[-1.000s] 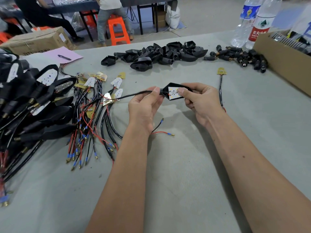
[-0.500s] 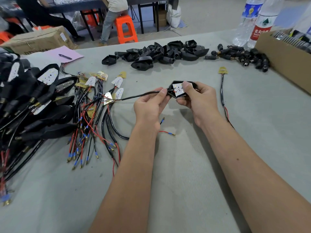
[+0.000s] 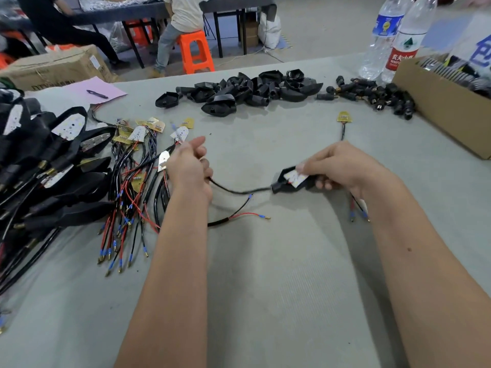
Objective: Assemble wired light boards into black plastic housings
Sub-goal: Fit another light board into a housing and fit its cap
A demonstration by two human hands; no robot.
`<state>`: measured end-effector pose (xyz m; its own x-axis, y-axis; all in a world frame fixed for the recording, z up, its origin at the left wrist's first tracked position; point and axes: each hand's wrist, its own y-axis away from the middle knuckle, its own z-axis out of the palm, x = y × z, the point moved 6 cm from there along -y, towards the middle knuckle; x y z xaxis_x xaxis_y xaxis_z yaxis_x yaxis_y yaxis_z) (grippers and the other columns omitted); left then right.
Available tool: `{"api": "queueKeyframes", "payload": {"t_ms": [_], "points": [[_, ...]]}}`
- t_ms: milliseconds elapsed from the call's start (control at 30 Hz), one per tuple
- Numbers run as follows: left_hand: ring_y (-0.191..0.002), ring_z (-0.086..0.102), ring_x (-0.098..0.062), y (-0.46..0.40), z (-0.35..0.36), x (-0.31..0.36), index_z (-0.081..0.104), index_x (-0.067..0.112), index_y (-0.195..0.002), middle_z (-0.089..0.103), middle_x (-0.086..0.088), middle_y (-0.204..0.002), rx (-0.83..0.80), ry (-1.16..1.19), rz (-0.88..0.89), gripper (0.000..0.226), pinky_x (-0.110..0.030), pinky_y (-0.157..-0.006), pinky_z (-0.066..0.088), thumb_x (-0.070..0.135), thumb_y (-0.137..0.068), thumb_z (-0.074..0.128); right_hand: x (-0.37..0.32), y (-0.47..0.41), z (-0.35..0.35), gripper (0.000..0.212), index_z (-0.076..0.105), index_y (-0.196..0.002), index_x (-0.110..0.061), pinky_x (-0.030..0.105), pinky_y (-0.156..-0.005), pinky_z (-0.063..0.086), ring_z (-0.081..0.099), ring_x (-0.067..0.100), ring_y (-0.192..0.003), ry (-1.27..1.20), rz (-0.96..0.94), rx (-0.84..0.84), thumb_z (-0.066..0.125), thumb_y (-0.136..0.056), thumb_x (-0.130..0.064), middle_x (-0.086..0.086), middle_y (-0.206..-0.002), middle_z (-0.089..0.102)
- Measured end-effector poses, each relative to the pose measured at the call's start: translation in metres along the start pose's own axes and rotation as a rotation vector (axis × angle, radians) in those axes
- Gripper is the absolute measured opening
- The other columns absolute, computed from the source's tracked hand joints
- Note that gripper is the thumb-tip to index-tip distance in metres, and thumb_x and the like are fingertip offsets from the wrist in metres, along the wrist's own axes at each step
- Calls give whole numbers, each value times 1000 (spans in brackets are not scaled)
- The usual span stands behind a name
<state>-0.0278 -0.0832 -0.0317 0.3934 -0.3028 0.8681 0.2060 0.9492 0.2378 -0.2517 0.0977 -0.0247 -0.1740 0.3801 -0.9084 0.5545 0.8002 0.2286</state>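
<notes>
My right hand (image 3: 342, 166) grips a black plastic housing (image 3: 285, 185) with a white light board (image 3: 295, 179) seated in it; my thumb presses on the board. A black cable (image 3: 236, 191) runs from the housing's neck to my left hand (image 3: 188, 168), which is curled round it. The cable's red and black ends (image 3: 249, 215) lie on the grey table. Loose wired light boards (image 3: 138, 166) lie left of my left hand. A pile of empty black housings (image 3: 239, 91) sits at the back centre.
Finished assemblies (image 3: 39, 166) are heaped at the far left. One wired board (image 3: 344, 118) lies behind my right hand. Black connectors (image 3: 372, 94), two water bottles (image 3: 393, 38) and a cardboard box (image 3: 438, 102) stand at the back right. A pink sheet with a pen (image 3: 97, 92) lies back left.
My hands have moved apart: the left hand slid left along the cable, and the right hand carried the housing with its board to the right and nearer to me.
</notes>
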Motion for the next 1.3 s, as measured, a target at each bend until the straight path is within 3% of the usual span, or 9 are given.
{"api": "queueKeyframes", "payload": {"t_ms": [233, 400, 533, 600, 667, 833, 967, 1100, 1300], "points": [[-42, 30, -8, -3, 90, -16, 65, 22, -115, 56, -3, -70, -381, -640, 118, 31, -20, -40, 22, 15, -109, 35, -20, 23, 5, 40, 68, -67, -13, 25, -49, 50, 64, 16, -48, 643, 46, -319, 89, -74, -47, 5, -61, 69], [-53, 35, -10, 8, 169, -51, 72, 13, -95, 60, -4, -84, -606, -765, 100, 35, -20, -44, 24, 2, -103, 40, -24, 29, -5, 58, 73, -72, -10, 20, -43, 47, 65, 17, -48, 639, 120, -436, 78, -73, -68, 6, -64, 73], [-48, 40, 0, 21, 207, -80, 77, 19, -90, 58, 4, -77, -715, -811, 182, 29, -17, -43, 27, 14, -101, 51, -19, -11, -78, 42, 73, -79, -11, 21, -44, 49, 71, 14, -55, 506, 56, 73, 74, -89, -51, 6, -71, 76], [-41, 42, 2, 26, 224, -94, 78, 18, -89, 55, 11, -66, -711, -743, 228, 29, -12, -41, 29, 21, -103, 53, -8, -31, -123, 21, 75, -91, -13, 33, -71, 60, 74, 26, -87, 498, 24, 524, 70, -93, -33, 12, -92, 78], [-38, 41, 2, 31, 240, -107, 79, 15, -90, 53, 14, -57, -715, -703, 253, 28, -9, -39, 28, 21, -104, 54, 4, -50, -149, 20, 73, -109, -16, 38, -97, 47, 59, 39, -117, 679, 43, 762, 62, -93, -22, 18, -119, 68], [-44, 44, -2, 36, 259, -129, 76, 21, -89, 61, 7, -60, -754, -744, 200, 20, -20, -47, 34, 18, -101, 61, 33, -93, -178, 41, 60, -133, -20, 41, -106, 33, 31, 40, -135, 928, 211, 634, 55, -92, -17, 21, -137, 46], [-46, 53, -9, 31, 255, -127, 67, 15, -87, 69, 3, -63, -693, -653, 62, 15, -19, -44, 39, 13, -101, 60, 38, -92, -187, 25, 69, -118, -17, 40, -104, 40, 44, 37, -131, 871, 159, 721, 53, -98, -18, 15, -127, 63], [-43, 44, -8, 29, 239, -108, 64, 10, -90, 71, -2, -73, -685, -649, 47, 12, -17, -40, 30, 10, -101, 58, 35, -72, -196, 18, 78, -101, -8, 36, -86, 56, 69, 37, -102, 695, 112, 887, 75, -89, -22, 19, -99, 75], [-39, 28, -6, 22, 179, -79, 66, 15, -82, 61, 8, -62, -552, -584, 67, 17, -17, -38, 22, 14, -99, 61, 13, -44, -155, 25, 66, -107, -19, 30, -79, 48, 67, 18, -98, 350, -11, 827, 73, -89, -36, 4, -101, 73]]}}
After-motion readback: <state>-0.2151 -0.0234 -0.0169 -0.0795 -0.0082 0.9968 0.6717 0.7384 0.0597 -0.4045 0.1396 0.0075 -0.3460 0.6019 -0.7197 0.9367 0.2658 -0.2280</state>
